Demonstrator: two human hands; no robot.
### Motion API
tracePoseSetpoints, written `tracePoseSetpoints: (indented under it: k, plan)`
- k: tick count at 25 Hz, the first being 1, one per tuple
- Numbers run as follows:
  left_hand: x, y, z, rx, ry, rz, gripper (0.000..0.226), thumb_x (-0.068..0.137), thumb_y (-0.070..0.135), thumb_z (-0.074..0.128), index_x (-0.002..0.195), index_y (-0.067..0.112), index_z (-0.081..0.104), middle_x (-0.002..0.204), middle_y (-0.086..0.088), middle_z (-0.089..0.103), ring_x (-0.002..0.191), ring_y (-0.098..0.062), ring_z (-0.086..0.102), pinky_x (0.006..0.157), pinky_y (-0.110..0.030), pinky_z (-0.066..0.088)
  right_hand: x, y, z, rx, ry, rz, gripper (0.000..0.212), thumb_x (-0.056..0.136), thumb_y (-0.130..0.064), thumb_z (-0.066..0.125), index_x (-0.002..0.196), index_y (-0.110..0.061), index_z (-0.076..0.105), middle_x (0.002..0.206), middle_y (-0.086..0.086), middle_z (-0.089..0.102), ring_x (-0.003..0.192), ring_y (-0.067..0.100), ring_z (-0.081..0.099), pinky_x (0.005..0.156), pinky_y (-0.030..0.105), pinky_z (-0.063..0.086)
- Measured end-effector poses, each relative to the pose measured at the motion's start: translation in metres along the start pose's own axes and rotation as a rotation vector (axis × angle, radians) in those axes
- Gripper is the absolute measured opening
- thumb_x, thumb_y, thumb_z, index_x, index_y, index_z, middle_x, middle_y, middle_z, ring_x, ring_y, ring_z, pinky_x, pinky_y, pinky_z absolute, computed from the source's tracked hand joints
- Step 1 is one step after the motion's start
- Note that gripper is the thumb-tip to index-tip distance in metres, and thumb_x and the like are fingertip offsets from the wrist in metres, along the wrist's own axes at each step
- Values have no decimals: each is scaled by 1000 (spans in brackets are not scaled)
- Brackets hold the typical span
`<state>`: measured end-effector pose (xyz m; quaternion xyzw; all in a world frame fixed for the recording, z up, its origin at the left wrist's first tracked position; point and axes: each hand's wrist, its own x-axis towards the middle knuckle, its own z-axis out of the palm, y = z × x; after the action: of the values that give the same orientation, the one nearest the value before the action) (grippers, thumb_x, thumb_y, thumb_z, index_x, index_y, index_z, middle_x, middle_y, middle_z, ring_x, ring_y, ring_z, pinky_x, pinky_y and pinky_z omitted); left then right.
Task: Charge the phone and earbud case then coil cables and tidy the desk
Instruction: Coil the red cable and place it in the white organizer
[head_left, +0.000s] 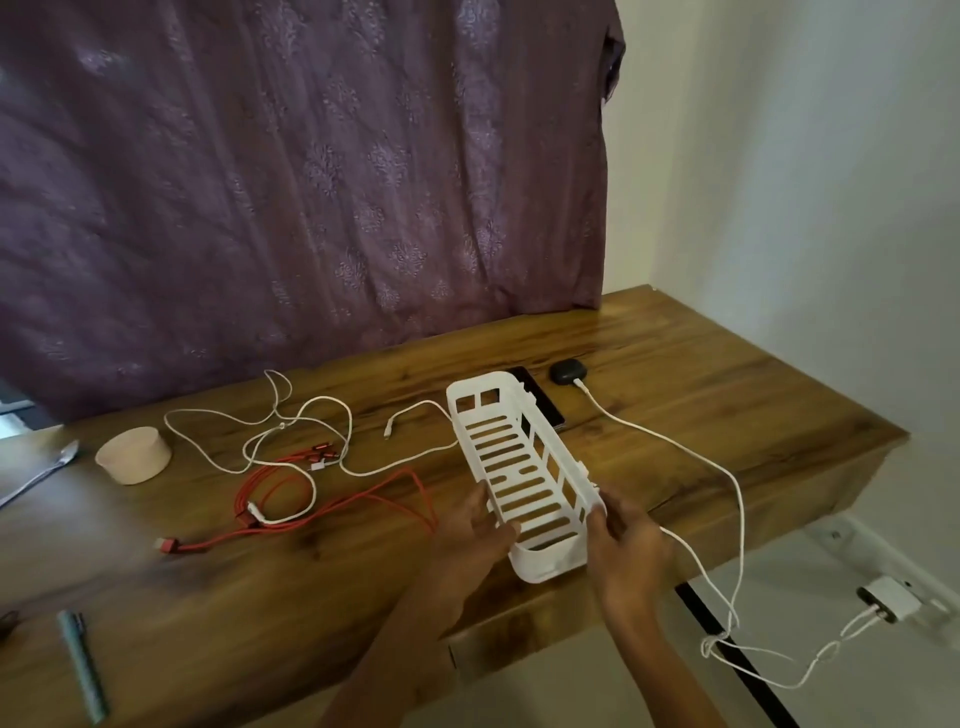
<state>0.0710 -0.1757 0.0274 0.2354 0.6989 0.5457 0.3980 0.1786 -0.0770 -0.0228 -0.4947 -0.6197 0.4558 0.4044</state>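
- Left hand (480, 525) and right hand (626, 540) each grasp a side wall of the white slotted basket (511, 470) — near end.
- Phone (543, 401) just beside its far end, at 1 o'clock; red cables (241, 499) at 9 o'clock.

I am seeing both forearms (415, 649) coming in bare, with the left hand (480, 525) and right hand (626, 543) showing bare too.

Bare forearms extend forward; left hand (475, 530) and right hand (631, 545) grip opposite sides of white slotted plastic basket (543, 564) at near end.
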Motion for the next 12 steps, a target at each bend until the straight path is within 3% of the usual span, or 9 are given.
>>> tracePoseSetpoints:
  k: [5,12]
  plan:
    - [-2,-16,-4,18,0,-40,46,85,8,62,126,24,49,130,1,57,121,-18,53,100,-46,45,-12,9,7,-74,-2,11,26,90,-17,58,114,-10,63,106,7,67,89,19,63,83,41,53]
    - [16,-29,0,53,4,-29,42,88,13,58,127,28,49,130,5,56,120,-14,53,99,-40,47,-1,17,13,-128,-7,4,26,89,-16,58,113,-7,64,107,9,68,87,16,60,85,41,53]
